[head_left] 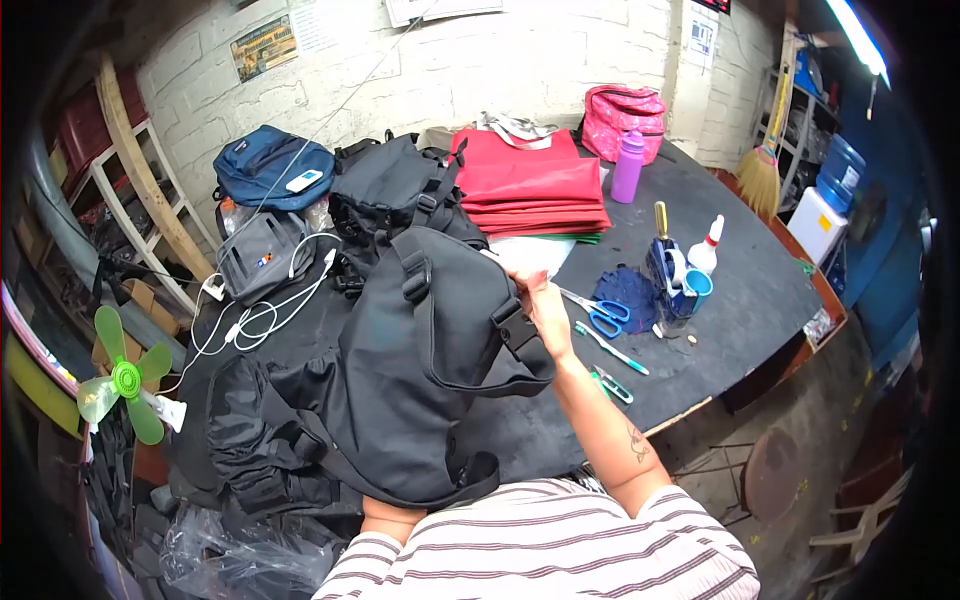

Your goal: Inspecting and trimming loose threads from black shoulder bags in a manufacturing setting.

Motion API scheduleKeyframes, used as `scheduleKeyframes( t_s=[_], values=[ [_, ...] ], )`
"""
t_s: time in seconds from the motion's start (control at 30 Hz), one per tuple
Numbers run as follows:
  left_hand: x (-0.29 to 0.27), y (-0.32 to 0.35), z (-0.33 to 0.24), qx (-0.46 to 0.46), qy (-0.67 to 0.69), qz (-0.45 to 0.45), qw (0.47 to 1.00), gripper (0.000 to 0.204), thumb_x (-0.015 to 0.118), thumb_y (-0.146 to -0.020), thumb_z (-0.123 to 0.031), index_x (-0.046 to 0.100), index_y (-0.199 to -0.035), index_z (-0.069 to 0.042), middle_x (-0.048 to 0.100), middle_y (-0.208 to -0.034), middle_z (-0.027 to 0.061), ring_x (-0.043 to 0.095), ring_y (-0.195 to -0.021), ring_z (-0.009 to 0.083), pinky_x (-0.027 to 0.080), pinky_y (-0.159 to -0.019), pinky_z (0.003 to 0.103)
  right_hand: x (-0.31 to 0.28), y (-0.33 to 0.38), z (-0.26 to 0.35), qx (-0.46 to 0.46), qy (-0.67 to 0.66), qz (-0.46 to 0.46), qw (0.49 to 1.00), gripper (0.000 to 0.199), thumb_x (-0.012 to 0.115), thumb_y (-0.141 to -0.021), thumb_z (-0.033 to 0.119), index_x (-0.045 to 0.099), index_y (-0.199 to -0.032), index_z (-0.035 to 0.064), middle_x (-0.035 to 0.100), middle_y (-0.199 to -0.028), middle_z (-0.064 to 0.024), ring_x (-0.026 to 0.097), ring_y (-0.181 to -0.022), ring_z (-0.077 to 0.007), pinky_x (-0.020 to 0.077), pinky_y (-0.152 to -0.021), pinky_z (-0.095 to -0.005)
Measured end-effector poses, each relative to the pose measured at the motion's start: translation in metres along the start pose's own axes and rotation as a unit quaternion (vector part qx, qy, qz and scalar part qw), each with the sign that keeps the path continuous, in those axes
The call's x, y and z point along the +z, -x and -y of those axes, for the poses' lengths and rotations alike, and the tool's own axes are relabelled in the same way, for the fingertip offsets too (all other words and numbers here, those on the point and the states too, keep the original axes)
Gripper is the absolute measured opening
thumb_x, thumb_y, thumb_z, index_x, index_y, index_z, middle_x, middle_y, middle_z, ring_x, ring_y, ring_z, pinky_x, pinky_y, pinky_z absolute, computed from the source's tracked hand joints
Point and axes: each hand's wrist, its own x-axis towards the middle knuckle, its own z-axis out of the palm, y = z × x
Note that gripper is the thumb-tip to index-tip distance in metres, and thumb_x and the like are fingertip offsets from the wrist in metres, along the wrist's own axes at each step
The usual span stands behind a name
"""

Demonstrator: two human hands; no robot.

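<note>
A black fabric bag (400, 370) with straps and plastic buckles is held up on its side in front of me, over the near part of the table. My right hand (540, 305) grips its upper right edge, next to a side-release buckle (512, 325). The left forearm (390, 520) goes in under the lower edge of the bag, which covers my left hand, so its fingers do not show. More black bag material (265, 440) lies bunched to the left of the held bag.
Black backpacks (390, 190), a blue backpack (272, 165) and folded red fabric (530, 185) sit at the back. Blue-handled scissors (608, 318), thread snips (612, 386), a toothbrush-like tool (615, 350) and a tape dispenser (665, 275) lie right. White cables (255, 320) and a green fan (126, 378) are left.
</note>
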Motion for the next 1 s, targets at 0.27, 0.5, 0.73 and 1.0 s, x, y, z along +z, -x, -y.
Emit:
scheduleKeyframes(
  t_s=[0.27,0.5,0.73,1.0],
  values=[
    [0.008,0.027,0.002,-0.007,0.020,0.013,1.000,0.044,0.051,-0.091,-0.032,0.048,-0.127,-0.007,0.051,-0.129,0.0103,0.049,-0.117,0.0238,0.038,-0.102,0.039,0.013,0.004,-0.006,-0.182,0.130,-0.090,0.971,0.034,0.045,-0.098,0.023,0.063,-0.095,-0.0048,0.067,-0.094,-0.0106,0.059,-0.088,-0.0143,0.0431,-0.085,-0.0279],
    [-0.003,0.041,0.008,-0.037,0.056,0.004,0.998,0.043,0.052,-0.091,-0.031,0.049,-0.126,-0.007,0.053,-0.128,0.0102,0.050,-0.116,0.0234,0.039,-0.101,0.039,-0.094,-0.034,-0.022,-0.064,-0.047,-0.247,0.966,0.037,0.045,-0.097,0.030,0.064,-0.101,-0.0022,0.061,-0.082,-0.0024,0.058,-0.069,-0.0125,0.0472,-0.060,-0.0251],
    [0.009,0.024,-0.002,-0.034,0.065,-0.158,0.985,0.022,0.073,-0.072,-0.013,0.066,-0.092,-0.007,0.068,-0.093,0.0036,0.062,-0.091,0.0168,0.048,-0.085,0.028,-0.075,0.039,-0.014,-0.251,0.450,-0.241,0.822,0.043,0.065,-0.075,0.001,0.051,-0.115,0.0024,0.049,-0.101,-0.0062,0.052,-0.088,-0.0160,0.0443,-0.078,-0.0285],
    [0.019,-0.007,0.000,-0.274,0.117,-0.184,0.937,0.025,0.052,-0.090,-0.013,0.056,-0.110,0.001,0.062,-0.105,0.0146,0.060,-0.098,0.0252,0.049,-0.090,0.038,0.003,-0.019,0.034,-0.172,0.327,0.248,0.895,0.029,0.065,-0.076,0.013,0.064,-0.104,0.0066,0.061,-0.108,-0.0106,0.055,-0.108,-0.0307,0.0374,-0.099,-0.0421]
  ],
)
